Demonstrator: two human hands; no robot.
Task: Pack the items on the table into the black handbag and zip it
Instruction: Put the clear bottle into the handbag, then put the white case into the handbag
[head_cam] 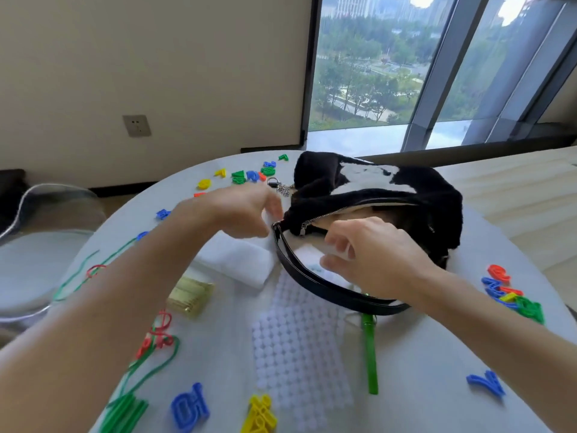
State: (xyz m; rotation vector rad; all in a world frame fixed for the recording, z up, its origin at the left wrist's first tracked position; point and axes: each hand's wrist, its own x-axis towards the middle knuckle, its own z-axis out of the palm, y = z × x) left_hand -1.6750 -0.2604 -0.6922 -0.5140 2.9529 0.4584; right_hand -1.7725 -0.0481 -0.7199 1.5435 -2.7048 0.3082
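Under both hands spreads the round white table [437, 354]. Just beyond the right hand [374, 257], touching its knuckles, lies the black handbag [421, 195], furry with a white patch, its zip open. The left hand [240, 210] is at the bag's left end; it is blurred, so its grip cannot be told. The right hand's fingers curl round the edge of a white packet [307, 260] in front of the bag's mouth. Nearer the person than that hand lies a sheet of white dots [296, 339]. A folded white cloth [240, 257] sits below the left hand. The black strap [312, 285] loops under the right wrist. A green pen [370, 354] lies below that wrist, and the zip pull [303, 229] hangs between the hands.
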